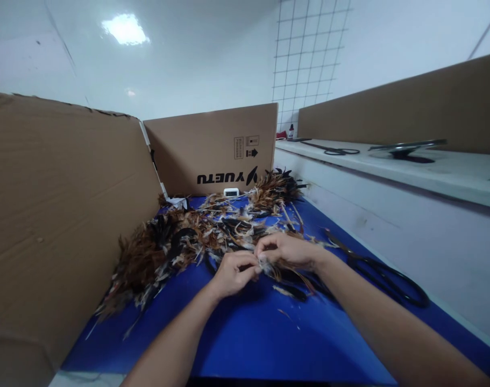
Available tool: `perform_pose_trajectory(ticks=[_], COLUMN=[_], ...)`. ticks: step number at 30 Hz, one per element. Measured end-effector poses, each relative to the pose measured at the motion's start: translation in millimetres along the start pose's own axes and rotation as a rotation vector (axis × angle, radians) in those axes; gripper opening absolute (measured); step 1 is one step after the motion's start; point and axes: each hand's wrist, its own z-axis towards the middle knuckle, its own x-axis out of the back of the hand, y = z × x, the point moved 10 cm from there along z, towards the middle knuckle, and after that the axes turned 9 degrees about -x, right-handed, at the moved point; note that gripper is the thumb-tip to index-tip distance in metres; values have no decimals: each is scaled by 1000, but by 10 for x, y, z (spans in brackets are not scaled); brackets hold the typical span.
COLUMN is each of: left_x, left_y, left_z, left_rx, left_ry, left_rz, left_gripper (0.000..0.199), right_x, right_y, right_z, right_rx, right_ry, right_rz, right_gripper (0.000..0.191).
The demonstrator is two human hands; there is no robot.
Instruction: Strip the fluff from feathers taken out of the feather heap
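My left hand (235, 273) and my right hand (287, 250) meet over the blue table surface (236, 333), fingertips close together in a pinch. Between them is a feather (264, 263) with pale fluff at its base; the fingers partly cover it, so I cannot tell whether it is one feather or a small tuft. Loose brown and black feathers (290, 290) lie just below my right hand. Beyond both hands spreads a scatter of mixed feathers (212, 234). Black-handled scissors (390, 279) rest to the right of my right forearm.
A dense brown feather bundle (143, 258) sits at left, another bundle (275, 191) at the back. A small white digital display (231, 192) stands before the back cardboard panel (212, 140). Cardboard (67, 215) walls the left. The right ledge (390, 166) holds another pair of scissors (336, 151).
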Motion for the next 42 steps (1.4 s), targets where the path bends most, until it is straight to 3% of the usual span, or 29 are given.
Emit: perform_pose_trajectory(ticks=[2, 6, 11, 14, 22, 32, 35, 42], left_x=[14, 44, 126, 153, 162, 209, 178, 10], left_y=[-115, -328, -483, -548, -541, -172, -174, -523], left_z=[-18, -72, -137, -163, -189, -133, -115, -162], left_rx=[94, 235, 308, 330, 345, 128, 142, 380], left_ry=[67, 233, 402, 458, 459, 422, 385, 441], left_rz=[-174, -422, -430, -388, -154, 250, 171, -493], left_gripper=[22, 22, 23, 21, 17, 18, 18, 24], right_x=[19, 66, 65, 41, 28, 39, 75, 128], right_y=[77, 206, 308, 250, 334, 384, 397, 606], right_z=[-35, -116, -189, -220, -280, -272, -277, -207], right_rx=[18, 82, 56, 118, 51, 5, 14, 55], right_ry=[76, 350, 652, 727, 856, 905, 881, 768], right_rz=[134, 233, 152, 92, 206, 158, 213, 548], right_gripper=[24, 22, 23, 18, 19, 17, 16, 13])
